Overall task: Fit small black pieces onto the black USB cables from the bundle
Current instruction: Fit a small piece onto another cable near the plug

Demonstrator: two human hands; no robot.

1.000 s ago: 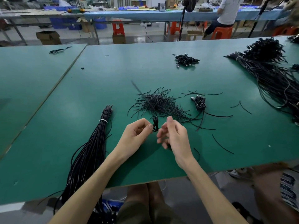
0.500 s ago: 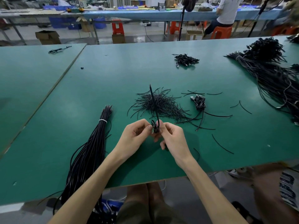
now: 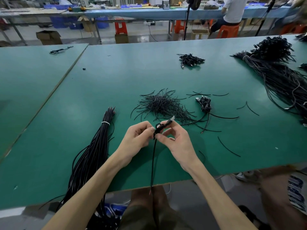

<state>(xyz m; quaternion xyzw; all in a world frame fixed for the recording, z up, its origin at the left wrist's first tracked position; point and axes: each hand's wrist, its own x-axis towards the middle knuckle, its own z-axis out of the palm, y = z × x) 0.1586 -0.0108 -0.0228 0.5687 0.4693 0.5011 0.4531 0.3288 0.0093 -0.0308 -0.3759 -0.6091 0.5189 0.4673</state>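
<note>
Above the green table [image 3: 166, 72], my left hand [image 3: 137, 138] and my right hand [image 3: 177, 140] both pinch one black USB cable [image 3: 153, 160]. Its coiled top sits between my fingertips, and the silver plug end [image 3: 172, 118] sticks out past my right fingers. The cable's loose tail hangs down over the table's near edge. A tied bundle of long black cables [image 3: 93, 151] lies to the left, draping off the edge. A heap of thin black pieces [image 3: 162, 105] lies just beyond my hands.
A small coil of finished cables [image 3: 205, 104] lies right of the heap, another cluster [image 3: 190, 59] farther back. A large mass of black cables [image 3: 282, 77] fills the right side. Loose black strands [image 3: 228, 147] are scattered near right. A person [image 3: 230, 12] sits at the far bench.
The cable's long end, which stood up above my hands, has swung down and now hangs over the table edge. The plug end now points up to the right.
</note>
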